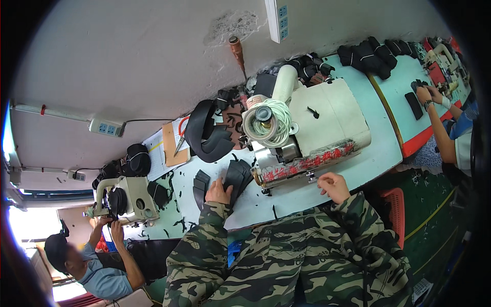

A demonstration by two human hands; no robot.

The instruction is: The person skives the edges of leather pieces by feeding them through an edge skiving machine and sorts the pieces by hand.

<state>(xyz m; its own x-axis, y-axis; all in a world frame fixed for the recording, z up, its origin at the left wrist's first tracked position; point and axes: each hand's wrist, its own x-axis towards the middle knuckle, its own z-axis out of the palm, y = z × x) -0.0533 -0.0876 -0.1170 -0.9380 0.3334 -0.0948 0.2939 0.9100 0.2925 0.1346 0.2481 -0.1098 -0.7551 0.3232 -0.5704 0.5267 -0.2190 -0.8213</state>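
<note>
My left hand (219,192) lies on the white table with its fingers stretched out, between two fanned stacks of black cut pieces. The smaller black stack (201,187) is on its left; the larger black stack (237,180) is on its right, close to the thumb. I see nothing held in it. My right hand (333,187) hovers at the table's front edge, fingers curled in, with nothing visible in them. Nearest to it is a small metal knob (311,177) on the front of a cream sewing-type machine (332,115) with worn red paint.
Behind the stacks lie curved black pieces (207,135), orange-handled scissors (181,134) and a brown board (174,146). A screwdriver (237,51) stands against the wall. One person works at a machine (135,202) on the left, another on the right. A red basket (395,215) stands beside me.
</note>
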